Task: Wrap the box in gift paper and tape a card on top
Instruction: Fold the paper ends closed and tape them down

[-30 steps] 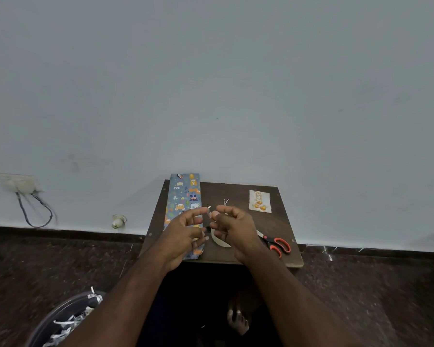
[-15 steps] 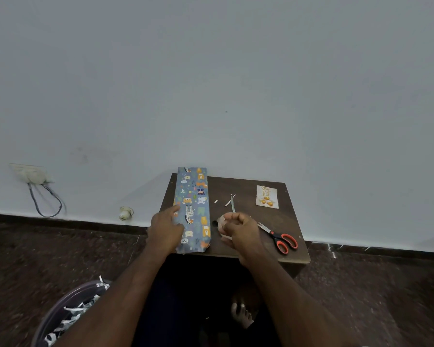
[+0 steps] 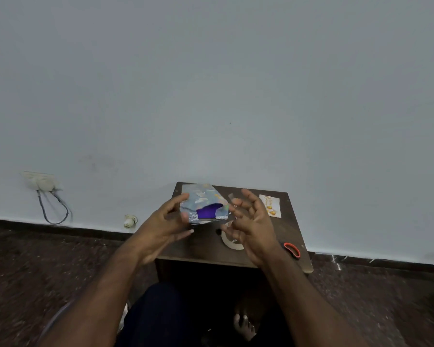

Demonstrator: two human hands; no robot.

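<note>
**Box is up on end, one end still not closed**

The box [image 3: 204,206] is lifted off the table [image 3: 203,249], tipped so the near end faces the camera. The paper on that end is only half folded: a patch of purple box shows through the gap between the flaps. The picture is blurry there, so I can't tell exactly how the flaps lie.

The left hand [image 3: 164,226] holds the left side of the box, thumb on the near edge and fingers reaching round the top. The right hand [image 3: 248,221] is just right of the box with fingers spread and loosely curled. There's a pale sliver at its fingertips, just right of the box, that might be a bit of tape, but it's too blurry to say, so I can't tell if it's pinching anything.

My guess on handling: a light, stiff cardboard box, so it shouldn't sag if you grip it by the long sides. The paper looks glossy and thin, so it will likely slip and crease or tear at the corners. Hold the sides, press the flaps flat, then tape.

Count: one box, one tape roll [image 3: 232,240] right below the box, one card [image 3: 271,206] further right, one pair of scissors [image 3: 292,249] (only the orange handle shows) at the table's front right.
</note>
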